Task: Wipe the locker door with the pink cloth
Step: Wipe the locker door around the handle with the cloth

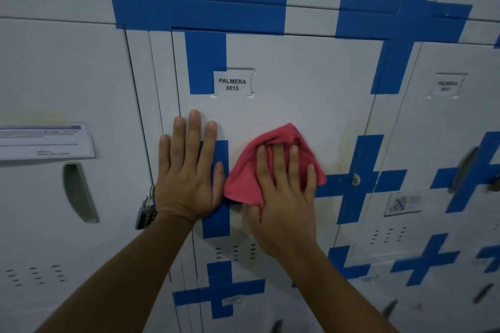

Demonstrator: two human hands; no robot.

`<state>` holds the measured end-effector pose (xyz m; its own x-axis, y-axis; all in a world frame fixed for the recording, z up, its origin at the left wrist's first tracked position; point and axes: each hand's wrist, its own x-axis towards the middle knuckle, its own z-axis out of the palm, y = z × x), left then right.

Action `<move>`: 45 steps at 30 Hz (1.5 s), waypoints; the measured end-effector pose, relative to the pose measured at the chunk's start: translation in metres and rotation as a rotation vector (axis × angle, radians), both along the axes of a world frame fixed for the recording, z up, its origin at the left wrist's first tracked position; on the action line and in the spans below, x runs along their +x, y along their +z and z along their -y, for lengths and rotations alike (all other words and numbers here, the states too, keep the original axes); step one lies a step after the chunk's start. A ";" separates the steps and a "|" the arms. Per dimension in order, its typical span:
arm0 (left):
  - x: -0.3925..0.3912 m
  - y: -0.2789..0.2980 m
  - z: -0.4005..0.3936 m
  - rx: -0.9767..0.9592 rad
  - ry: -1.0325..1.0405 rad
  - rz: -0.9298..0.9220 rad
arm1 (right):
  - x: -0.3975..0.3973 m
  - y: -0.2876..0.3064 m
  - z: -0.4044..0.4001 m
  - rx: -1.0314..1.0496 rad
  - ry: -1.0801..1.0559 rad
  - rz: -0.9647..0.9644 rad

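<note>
Wall of pale lockers fills the view, and the door in the middle, tagged with a label reading PALMERA 0015, is the one getting the attention. It's shut, as is every locker in sight, so what's inside any of them can't be told. Blue tape crosses run over the fronts. Now the hands: the left hand is spread wide and flat against the door's left edge, gripping nothing, and that looks like a brace, steadying the body and keeping the thin panel from flexing under pressure. Just right of it, the right hand lies palm-down on the cloth, fingers splayed over it, pinning the bunched pink fabric to the mid-door, below the label. That flat press should spread the force across the rag. Further right, near the keyhole, there's a yellowish speckled stain, not yet reached by the cloth, likely the next patch to work. Down by the left wrist hangs a padlock.
</note>
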<state>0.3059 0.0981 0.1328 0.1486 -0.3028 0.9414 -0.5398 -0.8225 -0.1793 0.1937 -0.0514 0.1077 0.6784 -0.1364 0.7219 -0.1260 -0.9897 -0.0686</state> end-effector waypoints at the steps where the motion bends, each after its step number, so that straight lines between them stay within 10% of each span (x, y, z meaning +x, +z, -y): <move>1: 0.000 0.001 0.000 0.001 0.001 0.002 | 0.000 0.003 0.006 0.016 -0.023 0.014; 19: -0.002 0.001 0.000 -0.001 0.030 0.013 | -0.008 -0.148 -0.027 0.051 0.102 -0.217; 31: -0.005 0.002 0.002 -0.008 0.039 -0.012 | 0.020 -0.041 -0.037 0.101 0.097 0.102; 45: -0.007 0.003 0.001 0.004 0.070 -0.021 | 0.002 -0.137 -0.016 -0.040 0.095 -0.129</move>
<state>0.2986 0.0969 0.1355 0.1889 -0.2950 0.9366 -0.4846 -0.8576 -0.1724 0.1961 -0.0354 -0.0289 0.7742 -0.0403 0.6316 -0.0373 -0.9991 -0.0181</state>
